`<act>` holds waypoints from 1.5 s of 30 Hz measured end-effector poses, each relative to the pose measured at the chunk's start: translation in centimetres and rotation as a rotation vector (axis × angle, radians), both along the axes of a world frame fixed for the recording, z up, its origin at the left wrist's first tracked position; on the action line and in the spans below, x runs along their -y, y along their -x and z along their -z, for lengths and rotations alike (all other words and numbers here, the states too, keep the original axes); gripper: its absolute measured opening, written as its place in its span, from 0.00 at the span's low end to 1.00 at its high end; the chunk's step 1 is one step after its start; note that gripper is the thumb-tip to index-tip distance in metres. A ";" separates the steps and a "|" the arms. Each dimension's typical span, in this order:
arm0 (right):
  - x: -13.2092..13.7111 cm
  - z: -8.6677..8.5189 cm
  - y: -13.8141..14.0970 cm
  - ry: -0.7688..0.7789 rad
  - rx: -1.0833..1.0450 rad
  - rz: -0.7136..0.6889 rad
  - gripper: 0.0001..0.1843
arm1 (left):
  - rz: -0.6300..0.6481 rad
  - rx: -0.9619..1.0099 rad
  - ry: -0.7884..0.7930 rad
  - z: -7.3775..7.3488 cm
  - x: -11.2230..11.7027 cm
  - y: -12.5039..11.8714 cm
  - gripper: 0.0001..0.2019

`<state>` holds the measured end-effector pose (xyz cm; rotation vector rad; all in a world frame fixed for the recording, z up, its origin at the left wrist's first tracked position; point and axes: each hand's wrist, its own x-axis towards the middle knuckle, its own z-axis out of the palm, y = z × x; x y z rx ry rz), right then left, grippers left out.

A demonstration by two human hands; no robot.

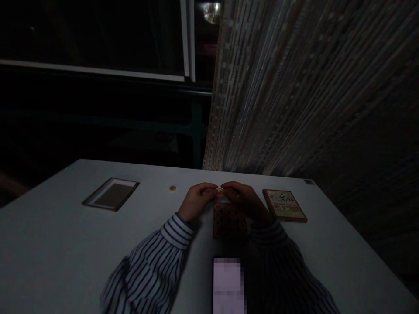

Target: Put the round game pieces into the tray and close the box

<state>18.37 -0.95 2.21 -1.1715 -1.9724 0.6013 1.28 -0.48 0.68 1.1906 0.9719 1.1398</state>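
Both my hands rest on a white table (65, 244) in dim light. My left hand (196, 201) and my right hand (244, 198) meet fingertip to fingertip, pinched together on a small round orange piece (219, 192). Just below them lies a brown tray (229, 222) packed with several round pieces. Another round piece (172, 188) lies alone on the table to the left of my left hand. I wear striped sleeves.
An empty box half (111, 194) lies at the left. A printed box lid (284, 205) lies right of my right hand. A phone (228, 285) sits near the front edge. A bead curtain (294, 87) hangs behind the table.
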 end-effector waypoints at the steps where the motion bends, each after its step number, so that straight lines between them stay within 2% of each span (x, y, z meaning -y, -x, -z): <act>1: 0.0 0.0 0.0 -0.010 0.004 -0.009 0.10 | -0.006 0.010 0.005 0.0 0.0 0.0 0.15; 8: 0.0 0.0 0.1 -0.140 0.080 -0.098 0.13 | -0.037 0.070 0.035 -0.3 0.1 0.0 0.15; 20: -0.2 0.3 0.3 -0.281 0.190 -0.078 0.12 | -0.031 0.044 0.010 -0.3 0.2 -0.1 0.13; 32: -0.3 0.3 0.4 -0.324 0.248 -0.103 0.09 | -0.020 0.004 0.008 0.1 0.0 0.0 0.13; 41: -0.6 0.6 0.1 -0.334 0.286 -0.093 0.11 | -0.009 -0.039 -0.004 0.5 -0.2 0.0 0.14; 45: -0.6 0.5 -0.3 -0.303 0.309 -0.099 0.11 | 0.008 -0.129 -0.055 1.0 -0.4 0.1 0.14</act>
